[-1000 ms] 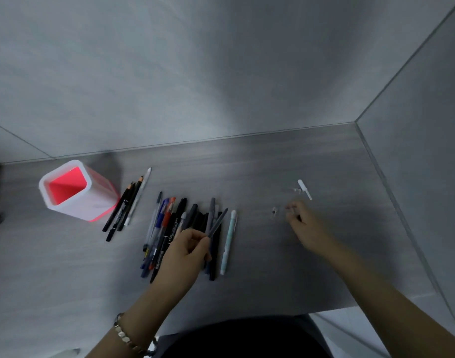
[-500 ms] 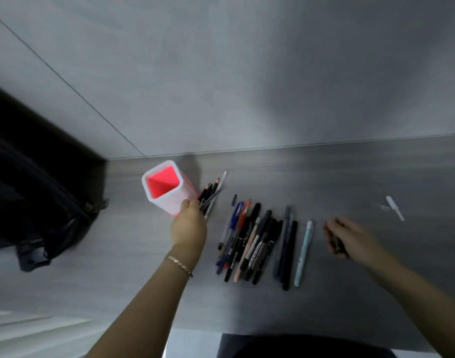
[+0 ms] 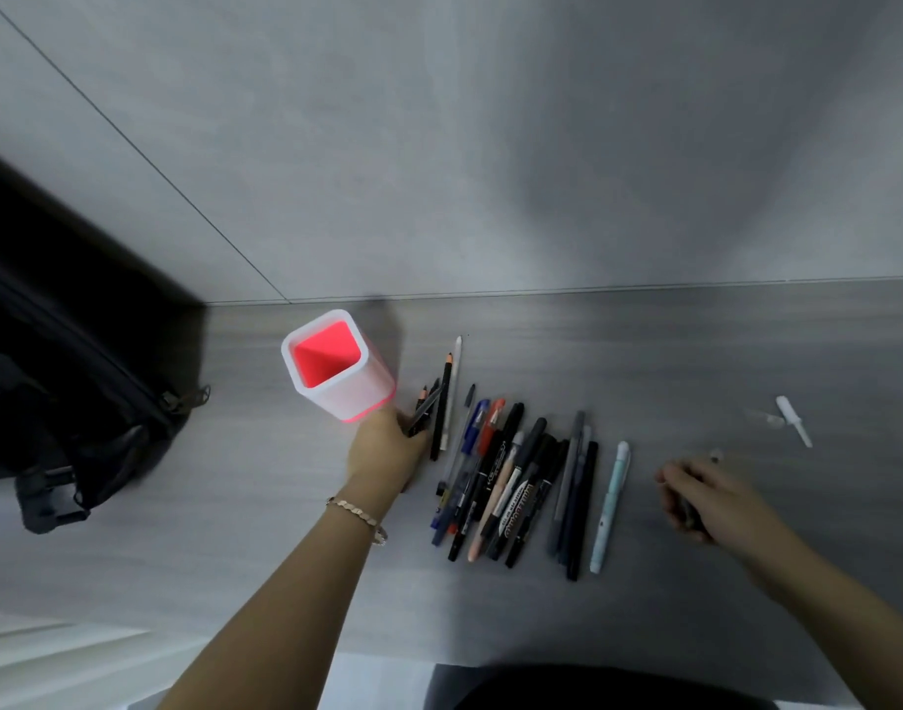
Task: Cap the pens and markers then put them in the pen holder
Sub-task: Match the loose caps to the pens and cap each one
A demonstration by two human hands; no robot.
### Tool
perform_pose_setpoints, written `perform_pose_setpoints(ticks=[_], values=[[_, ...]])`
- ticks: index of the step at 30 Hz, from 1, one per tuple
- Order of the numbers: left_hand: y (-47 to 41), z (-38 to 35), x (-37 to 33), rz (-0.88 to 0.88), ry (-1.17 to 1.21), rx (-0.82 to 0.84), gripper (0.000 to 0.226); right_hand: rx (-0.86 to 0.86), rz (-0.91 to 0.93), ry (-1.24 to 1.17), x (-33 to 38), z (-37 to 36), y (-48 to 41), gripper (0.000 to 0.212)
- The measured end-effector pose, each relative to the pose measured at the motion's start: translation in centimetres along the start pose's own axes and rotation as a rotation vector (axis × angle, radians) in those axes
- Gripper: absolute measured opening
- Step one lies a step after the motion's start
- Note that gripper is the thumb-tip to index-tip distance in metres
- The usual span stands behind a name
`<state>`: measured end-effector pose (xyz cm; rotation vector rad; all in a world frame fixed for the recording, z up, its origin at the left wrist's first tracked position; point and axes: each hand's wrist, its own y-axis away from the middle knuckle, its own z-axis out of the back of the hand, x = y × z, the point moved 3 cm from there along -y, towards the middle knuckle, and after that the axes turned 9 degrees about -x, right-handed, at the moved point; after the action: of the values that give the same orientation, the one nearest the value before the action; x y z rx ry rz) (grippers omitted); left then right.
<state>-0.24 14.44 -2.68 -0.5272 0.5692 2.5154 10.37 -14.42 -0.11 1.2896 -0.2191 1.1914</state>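
While the left hand [image 3: 387, 450] grips one dark pen [image 3: 424, 406] just beside the foot of the pen holder [image 3: 359, 397], the right hand [image 3: 708, 499] rests well apart on the far side of the pens, its fingers curled round a small dark item [image 3: 691, 510].

One pen holder stands on the table [image 3: 234, 530], white outside and pink inside, leaning in the wide-angle view. Next to it lies a small group of about four slim sticks [image 3: 445, 402], among them one black pencil and one white pen. To their right lies the main row of pens and markers [image 3: 521, 484], roughly a dozen: one blue, one red, one peach, several black and grey. A pale blue pen [image 3: 610, 504] lies at its right edge. Three loose small pieces lie beyond the right hand: a white cap [image 3: 792, 421], a clear piece [image 3: 762, 417] and a tiny bit [image 3: 715, 456].

The pens overlap, so the exact count is uncertain. What the right hand holds is too hidden to name. The marker print is unreadable.

The table is grey with a wood grain and meets a grey panelled wall [image 3: 490, 146] with thin seams. A black bag [image 3: 54, 402] is cut off at the left. A bracelet [image 3: 357, 512] circles the left wrist.
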Motion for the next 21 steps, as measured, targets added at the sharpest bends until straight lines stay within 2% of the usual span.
perform_pose_setpoints(ticks=[4,11,15,21], values=[[0.6,-0.3,0.7,0.045,0.103,0.004,0.021,-0.001,-0.016,0.024,-0.8,0.0,0.1,0.023],[1.2,0.0,1.1,0.051,0.209,-0.117,0.019,-0.018,-0.028,0.015,-2.2,0.6,-0.1,0.026],[1.0,0.4,0.3,0.055,0.336,-0.081,0.013,-0.029,-0.034,0.002,-2.1,0.9,-0.1,0.025],[0.5,1.0,0.1,0.051,0.305,-0.075,0.011,-0.037,-0.038,-0.009,-2.1,0.9,0.3,0.026]])
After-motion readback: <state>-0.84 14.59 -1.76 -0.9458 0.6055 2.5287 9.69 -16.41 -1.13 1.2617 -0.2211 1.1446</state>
